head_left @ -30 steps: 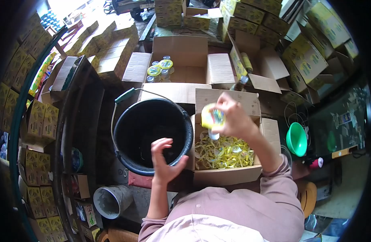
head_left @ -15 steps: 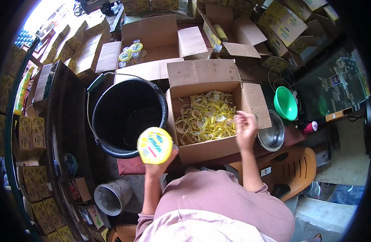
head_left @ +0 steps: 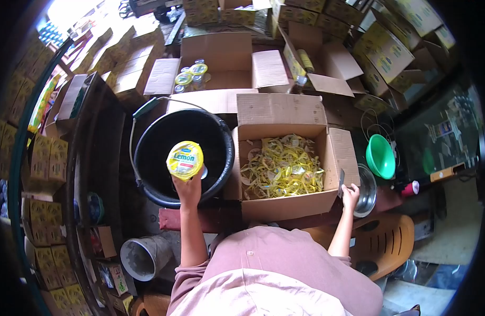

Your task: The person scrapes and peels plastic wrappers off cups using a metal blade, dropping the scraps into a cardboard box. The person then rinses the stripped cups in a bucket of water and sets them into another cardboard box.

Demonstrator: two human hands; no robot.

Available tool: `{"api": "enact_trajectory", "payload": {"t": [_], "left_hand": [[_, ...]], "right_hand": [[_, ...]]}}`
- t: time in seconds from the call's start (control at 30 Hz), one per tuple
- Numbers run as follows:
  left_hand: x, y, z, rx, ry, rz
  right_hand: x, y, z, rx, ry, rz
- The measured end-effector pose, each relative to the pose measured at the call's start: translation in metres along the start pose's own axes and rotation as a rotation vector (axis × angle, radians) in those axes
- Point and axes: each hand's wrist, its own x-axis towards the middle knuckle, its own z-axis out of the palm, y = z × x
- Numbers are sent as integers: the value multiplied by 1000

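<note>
My left hand (head_left: pixel 188 190) is closed around a cup (head_left: pixel 185 160) whose yellow lid reads "Lemon". It holds the cup over the black bucket (head_left: pixel 228 158), with the lid facing up toward me. My right hand (head_left: pixel 351 197) grips a small knife (head_left: pixel 341 182), its blade pointing up beside the right side of the cardboard box (head_left: pixel 284 206). Inside that box lies a tangled heap of yellow plastic strips (head_left: pixel 284 166). Close to my right hand stands a metal bowl (head_left: pixel 365 192), partly hidden by the box flap and the hand.
A green bowl (head_left: pixel 380 156) sits at the right. Behind the bucket, an open carton (head_left: pixel 216 45) holds several yellow-lidded cups (head_left: pixel 184 78). Stacked cartons (head_left: pixel 47 163) line the left. A grey pail (head_left: pixel 146 258) and an orange chair (head_left: pixel 382 242) stand low on either side of me.
My left hand has carried the cup left and up, over the bucket. My right hand has moved from above the strips out to the right of the box. The camera view has shifted slightly.
</note>
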Motion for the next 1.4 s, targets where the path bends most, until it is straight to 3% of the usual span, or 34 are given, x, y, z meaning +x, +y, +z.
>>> {"api": "enact_trajectory", "payload": {"t": [0.5, 0.57, 0.63, 0.77, 0.83, 0.9, 0.97, 1.03, 1.17, 1.4], "left_hand": [[2, 14, 3, 71, -112, 122], [4, 13, 5, 0, -127, 149], [7, 19, 7, 24, -162, 163], [7, 15, 7, -29, -156, 185], [6, 17, 6, -10, -122, 219], [6, 18, 7, 64, -79, 234], [6, 19, 5, 97, -42, 226], [6, 20, 3, 77, -46, 206], [8, 19, 5, 66, -40, 234], [6, 19, 5, 6, -70, 181]], "right_hand": [[11, -14, -29, 76, -220, 183], [7, -36, -30, 135, -239, 149], [-8, -77, -14, 418, -368, 197], [-63, -178, 59, 704, -663, 297], [-88, -215, 107, 610, -934, 110], [-134, -269, 136, 546, -1031, -8], [-172, -312, 167, 363, -1065, -533], [-204, -351, 162, 242, -953, -934], [-228, -370, 165, 144, -1067, -1169], [-229, -364, 171, 3, -1013, -1488]]}}
